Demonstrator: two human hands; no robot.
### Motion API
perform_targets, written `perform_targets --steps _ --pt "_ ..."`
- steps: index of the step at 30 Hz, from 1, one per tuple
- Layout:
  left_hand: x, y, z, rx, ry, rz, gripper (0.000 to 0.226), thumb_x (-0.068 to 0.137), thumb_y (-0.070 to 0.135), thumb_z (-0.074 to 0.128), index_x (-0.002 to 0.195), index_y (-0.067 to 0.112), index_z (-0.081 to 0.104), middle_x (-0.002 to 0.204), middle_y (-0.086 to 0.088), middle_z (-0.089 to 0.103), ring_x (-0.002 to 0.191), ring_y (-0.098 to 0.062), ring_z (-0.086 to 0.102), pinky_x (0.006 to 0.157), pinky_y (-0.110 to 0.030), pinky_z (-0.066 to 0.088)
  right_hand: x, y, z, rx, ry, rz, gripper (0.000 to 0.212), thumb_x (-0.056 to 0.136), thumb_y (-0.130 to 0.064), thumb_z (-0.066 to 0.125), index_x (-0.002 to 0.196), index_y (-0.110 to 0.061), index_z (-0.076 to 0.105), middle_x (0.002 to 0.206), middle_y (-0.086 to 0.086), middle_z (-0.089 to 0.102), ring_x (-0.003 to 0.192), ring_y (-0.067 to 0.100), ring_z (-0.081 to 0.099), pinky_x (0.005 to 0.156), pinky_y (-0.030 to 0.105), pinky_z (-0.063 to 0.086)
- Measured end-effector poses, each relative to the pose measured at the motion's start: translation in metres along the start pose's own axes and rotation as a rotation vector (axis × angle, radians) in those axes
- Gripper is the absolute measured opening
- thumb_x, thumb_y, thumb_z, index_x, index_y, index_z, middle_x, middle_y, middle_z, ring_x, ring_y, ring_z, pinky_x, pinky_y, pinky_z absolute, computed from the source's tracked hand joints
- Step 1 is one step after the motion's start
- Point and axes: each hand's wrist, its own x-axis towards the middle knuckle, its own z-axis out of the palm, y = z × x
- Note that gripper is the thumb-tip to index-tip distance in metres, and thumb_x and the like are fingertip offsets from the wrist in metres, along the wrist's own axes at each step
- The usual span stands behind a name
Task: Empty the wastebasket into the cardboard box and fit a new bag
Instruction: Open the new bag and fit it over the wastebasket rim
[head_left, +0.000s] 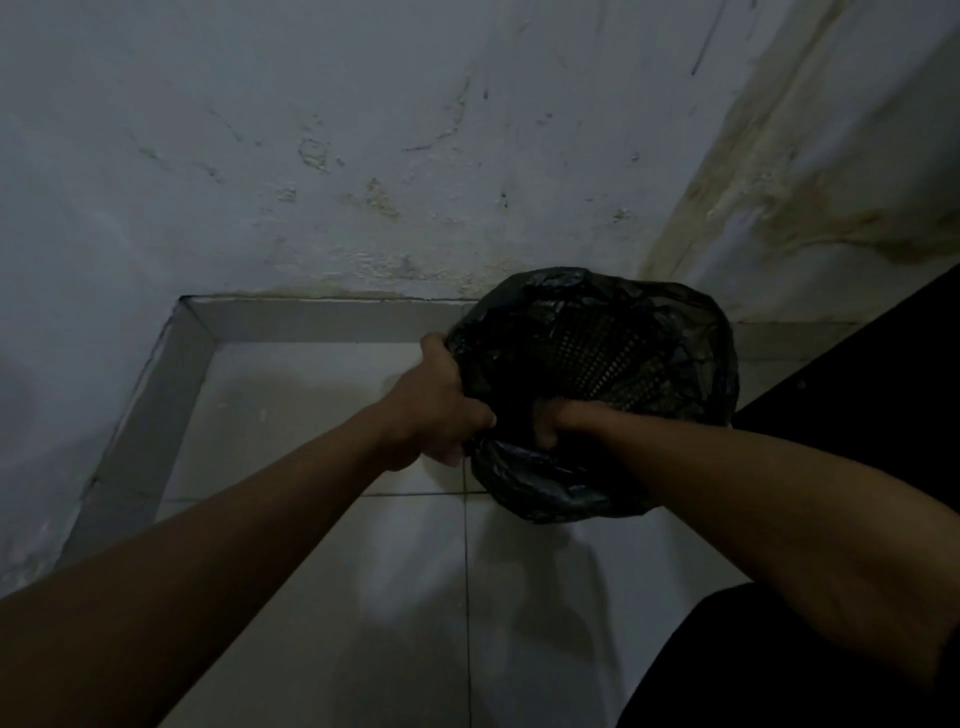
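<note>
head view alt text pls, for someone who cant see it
Both hands grip a black bin bag draped over a perforated wastebasket in a dim tiled corner: left hand at its rim, right hand reaching inside. Stained wall behind.

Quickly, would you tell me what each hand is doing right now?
Left hand: grips the black bag at the wastebasket rim.
Right hand: grips the bag's edge.
</note>
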Motion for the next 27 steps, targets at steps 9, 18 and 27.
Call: perform_targets --steps 9,18,27 --pt "0.011 0.011 0.005 0.166 0.282 -0.043 0.089 0.079 0.055 0.065 0.146 0.02 0.018 0.151 -0.016 0.021 0.135 -0.039 0.03 0.107 -0.047 0.038 -0.059 -0.005 -0.042 0.016 0.495 -0.061 0.046 0.081 -0.034 0.062 0.123 -0.015 0.055 0.122 0.013 0.056 0.11 0.034 0.058 0.084 0.036 0.046" --pt "0.031 0.053 0.004 0.502 0.554 0.481 0.031 0.089 0.013 0.051 0.117 0.002 0.059 0.122 -0.02 0.054 0.115 -0.035 0.05 0.094 -0.041 0.045 -0.096 0.055 -0.048 -0.155 0.987 0.004 0.038 0.077 -0.014 0.058 0.115 -0.013 0.057 0.118 0.013 0.05 0.11 0.034 0.046 0.083 0.04 0.038" --pt "0.073 0.046 0.024 0.786 0.352 0.351 0.047 0.086 0.017 0.056 0.131 0.008 0.045 0.125 -0.022 0.05 0.116 -0.043 0.048 0.09 -0.046 0.044 -0.091 0.105 -0.03 0.67 0.815 0.218 0.024 0.091 -0.019 0.053 0.111 -0.007 0.059 0.111 0.012 0.059 0.105 0.032 0.057 0.083 0.033 0.047"
